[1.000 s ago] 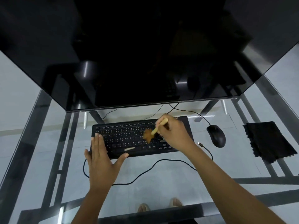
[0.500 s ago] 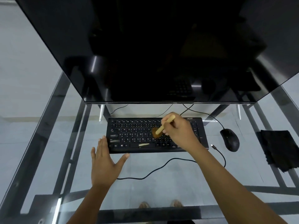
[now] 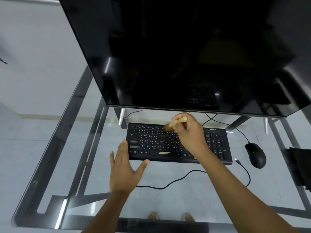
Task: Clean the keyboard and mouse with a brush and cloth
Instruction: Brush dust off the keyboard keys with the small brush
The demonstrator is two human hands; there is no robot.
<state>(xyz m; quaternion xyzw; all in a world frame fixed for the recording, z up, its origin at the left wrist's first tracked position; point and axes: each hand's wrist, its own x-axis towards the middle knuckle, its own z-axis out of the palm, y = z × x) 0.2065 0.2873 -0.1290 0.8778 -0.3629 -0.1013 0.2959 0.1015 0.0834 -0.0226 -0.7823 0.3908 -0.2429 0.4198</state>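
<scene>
1. The monitor (image 3: pixel 185 52) fills the far side of the glass desk (image 3: pixel 50 148). Its dark screen hides the desk's far edge, and its stand shows only as legs.
2. The keyboard (image 3: pixel 217 145) lies mid-desk, just in front of the monitor. The right arm hides part of its keys.
3. The left hand (image 3: pixel 123 167) rests flat at the keyboard's near-left corner, fingers straight and together, thumb spread, holding nothing. If it is too light, the keyboard could slide on the glass under the strokes.
4. The right hand (image 3: pixel 190 132) has its fingers curled round the brush (image 3: pixel 175 123), bristles on the far key rows. The bristles are blurred, so I cannot tell their exact contact.
5. The cloth (image 3: pixel 301 165) sits at the desk's right edge, cut off by the frame.
6. The mouse (image 3: pixel 255 155) lies right of the keyboard, untouched. Brushed dust could land on it.
7. A loose cable (image 3: pixel 185 178) trails near the forearm, whose sweep could snag it.
</scene>
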